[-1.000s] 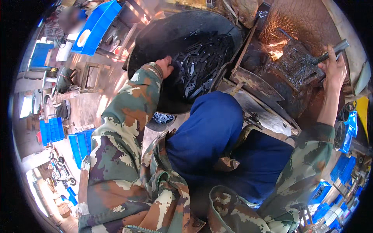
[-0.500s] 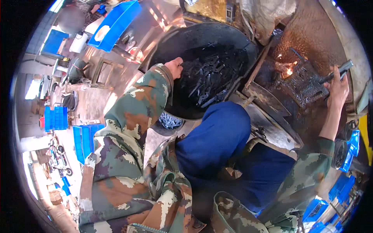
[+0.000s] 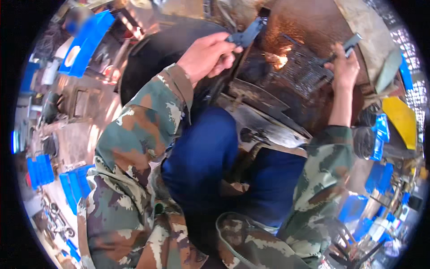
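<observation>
My left hand [image 3: 208, 56] is closed on a flat, dark blue-grey metal piece [image 3: 248, 36], held up over the right rim of a large black basin [image 3: 145, 62]. My left hand and sleeve cover much of the basin. At the right, my right hand [image 3: 345, 67] is wrapped round a dark metal bar [image 3: 351, 42]. The bar's inner end reaches to a dark, rough-textured slab [image 3: 304, 67]. An orange glow [image 3: 280, 60] shows at the slab's left edge, in a rust-brown hollow [image 3: 309, 22].
A grey metal ledge [image 3: 264, 121] lies between my knees and the hollow. Whitish cloth [image 3: 367, 49] hangs at its right. Blue crates [image 3: 87, 42] stand at the left, and more blue bins [image 3: 380, 177] at the right, near a yellow panel [image 3: 401, 123].
My left hand has left the basin and moved up and right, now with the flat metal piece in it. The whole view has shifted. My right hand still grips the bar.
</observation>
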Motion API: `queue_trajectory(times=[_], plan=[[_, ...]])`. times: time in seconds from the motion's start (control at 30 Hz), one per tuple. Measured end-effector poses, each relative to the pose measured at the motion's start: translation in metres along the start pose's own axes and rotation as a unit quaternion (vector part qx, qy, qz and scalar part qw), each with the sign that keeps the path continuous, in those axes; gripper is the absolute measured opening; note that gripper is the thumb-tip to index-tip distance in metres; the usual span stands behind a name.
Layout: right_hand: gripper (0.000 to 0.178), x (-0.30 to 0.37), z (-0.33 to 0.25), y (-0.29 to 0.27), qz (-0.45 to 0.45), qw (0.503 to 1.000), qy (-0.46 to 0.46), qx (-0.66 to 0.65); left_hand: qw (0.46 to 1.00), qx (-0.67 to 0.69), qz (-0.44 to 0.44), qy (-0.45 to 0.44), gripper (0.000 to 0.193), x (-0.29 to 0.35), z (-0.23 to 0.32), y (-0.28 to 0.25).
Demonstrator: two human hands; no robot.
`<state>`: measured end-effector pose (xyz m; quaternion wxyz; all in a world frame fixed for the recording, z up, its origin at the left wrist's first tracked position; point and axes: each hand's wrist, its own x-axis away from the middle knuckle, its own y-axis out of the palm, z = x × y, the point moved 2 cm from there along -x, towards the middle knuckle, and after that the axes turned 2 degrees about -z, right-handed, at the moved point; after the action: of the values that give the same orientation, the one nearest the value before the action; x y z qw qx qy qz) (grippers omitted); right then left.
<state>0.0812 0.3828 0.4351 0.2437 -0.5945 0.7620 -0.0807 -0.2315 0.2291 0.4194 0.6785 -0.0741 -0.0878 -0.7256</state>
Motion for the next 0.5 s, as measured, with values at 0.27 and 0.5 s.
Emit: queue_trajectory(times=[0.27, 0.5], plan=[[0.023, 0.009, -0.003, -0.007, 0.009, 0.999, -0.043, 0.03, 0.973, 0.143, -0.148, 0.103, 0.015, -0.05, 0.054, 0.146], [0.023, -0.002, 0.011, -0.003, 0.031, 0.992, -0.1, 0.074, 0.969, 0.203, -0.114, 0.08, 0.015, -0.082, 0.026, 0.176]])
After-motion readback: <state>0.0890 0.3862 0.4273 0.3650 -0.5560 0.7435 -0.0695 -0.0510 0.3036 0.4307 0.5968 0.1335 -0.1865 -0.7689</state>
